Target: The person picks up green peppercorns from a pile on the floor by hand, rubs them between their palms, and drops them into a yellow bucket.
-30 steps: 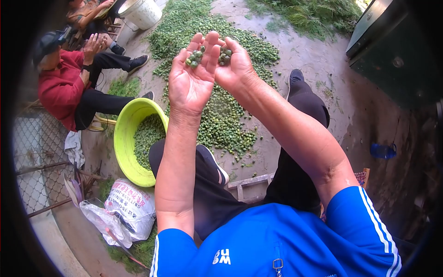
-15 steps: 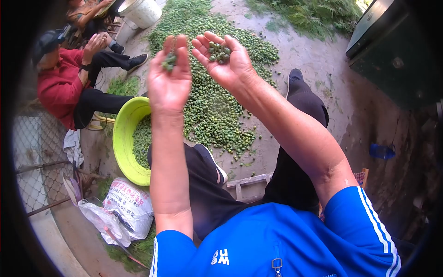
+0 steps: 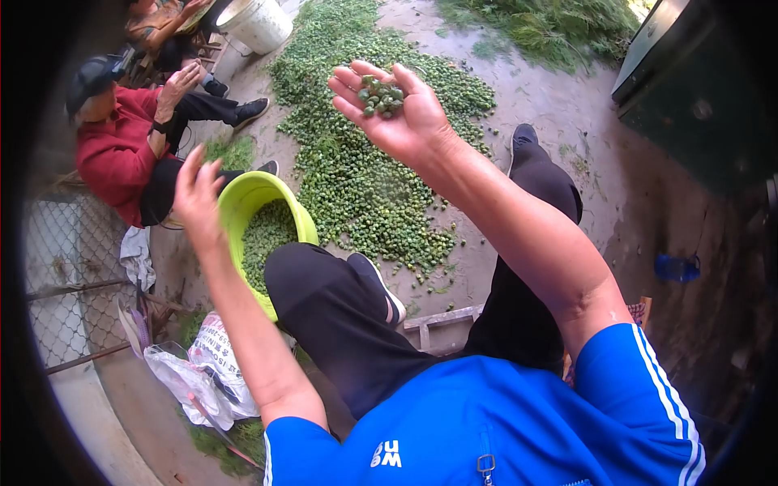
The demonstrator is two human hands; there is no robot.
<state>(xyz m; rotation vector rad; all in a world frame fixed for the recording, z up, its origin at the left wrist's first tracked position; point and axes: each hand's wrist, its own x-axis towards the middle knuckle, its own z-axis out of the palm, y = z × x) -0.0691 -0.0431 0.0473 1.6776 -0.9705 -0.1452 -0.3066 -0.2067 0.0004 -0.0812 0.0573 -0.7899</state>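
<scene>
Palm up, my right hand (image 3: 397, 109) cups several small round green fruits (image 3: 379, 97) above the heap on the floor. My left hand (image 3: 197, 190) is beside the left rim of the yellow-green bucket (image 3: 306, 223), slightly blurred, with its fingers apart and nothing visible in them. Green fruits (image 3: 267, 239) lie inside the bucket, which stands left of my knee. A wide layer of loose green fruits (image 3: 365, 190) covers the floor in front of me.
A person in a red top (image 3: 121, 154) sits at the left, with another person (image 3: 154, 24) behind. A white bucket (image 3: 255, 26) stands at the top. Cut green branches (image 3: 551, 28) lie at the back. White bags (image 3: 211, 377) are at lower left, a dark cabinet (image 3: 697, 105) at right.
My left hand has moved left and down from beside my right hand to the bucket; the green fruits seen in it are no longer visible there. My right hand still holds its fruits.
</scene>
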